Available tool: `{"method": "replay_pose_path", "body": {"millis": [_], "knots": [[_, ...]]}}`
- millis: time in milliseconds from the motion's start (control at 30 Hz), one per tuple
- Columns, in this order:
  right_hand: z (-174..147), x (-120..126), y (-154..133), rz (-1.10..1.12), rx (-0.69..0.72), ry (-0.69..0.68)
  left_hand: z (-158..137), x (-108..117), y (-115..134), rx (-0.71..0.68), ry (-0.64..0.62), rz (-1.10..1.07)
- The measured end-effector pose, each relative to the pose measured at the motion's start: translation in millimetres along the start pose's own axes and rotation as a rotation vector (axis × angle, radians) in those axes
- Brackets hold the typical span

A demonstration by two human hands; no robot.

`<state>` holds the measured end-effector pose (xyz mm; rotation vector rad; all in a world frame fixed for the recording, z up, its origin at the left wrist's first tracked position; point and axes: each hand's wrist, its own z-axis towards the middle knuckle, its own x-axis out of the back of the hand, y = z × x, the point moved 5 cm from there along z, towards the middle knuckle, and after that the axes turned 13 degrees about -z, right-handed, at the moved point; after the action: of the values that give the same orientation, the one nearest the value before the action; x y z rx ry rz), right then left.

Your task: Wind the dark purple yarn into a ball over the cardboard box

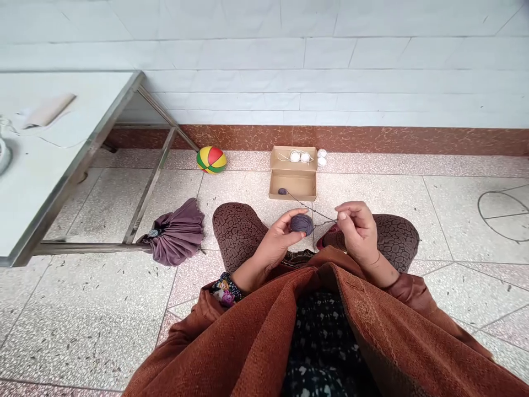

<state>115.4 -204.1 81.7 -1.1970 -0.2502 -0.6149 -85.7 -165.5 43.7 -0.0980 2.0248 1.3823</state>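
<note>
Between the thumb and fingers of my left hand (pixel 279 237) sits a dark purple-grey ball of yarn (pixel 302 224). My right hand (pixel 359 229), to its right, pinches a strand of the same yarn (pixel 314 211) between thumb and forefinger. One length of the strand runs from the held ball to the pinch; another slants up-left into an open cardboard box (pixel 300 193). Inside the box's left end lies a smaller dark ball of yarn (pixel 282 191). Both hands are above my lap, between my knees.
White yarn balls (pixel 305 157) rest in the box's lid, with others (pixel 322 161) beside it. A colourful ball (pixel 211 160) lies near the wall. A folded purple umbrella (pixel 177 232) leans by the metal-framed table (pixel 88 143) at left. A wire ring (pixel 504 216) is at right.
</note>
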Motion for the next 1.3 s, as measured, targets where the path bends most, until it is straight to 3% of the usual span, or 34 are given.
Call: {"method": "replay_pose_path", "body": {"millis": [167,300,433,533,633,833,1033,1300], "knots": [[5,2,-22,-0.029,0.104,-0.15,4,17,18,-0.06,-0.075,0.141],[6,5,-30,-0.011,0.118,-0.236,7,23,23,-0.056,0.0,-0.035],[11,9,-56,-0.015,0.272,-0.327,9,15,27,-0.036,0.018,-0.177],[25,13,-78,-0.019,0.372,-0.385,10,9,30,-0.063,0.028,-0.058],[48,13,-86,-0.019,0.379,-0.396,12,2,29,-0.097,-0.023,0.048],[75,-7,-51,0.108,0.167,-0.243,7,-16,25,-0.057,-0.161,-0.014],[61,-41,-13,0.24,0.001,-0.239,0,-21,21,0.005,-0.15,-0.107],[40,-58,12,0.27,-0.109,-0.273,-1,-22,18,0.067,-0.136,-0.256]]}}
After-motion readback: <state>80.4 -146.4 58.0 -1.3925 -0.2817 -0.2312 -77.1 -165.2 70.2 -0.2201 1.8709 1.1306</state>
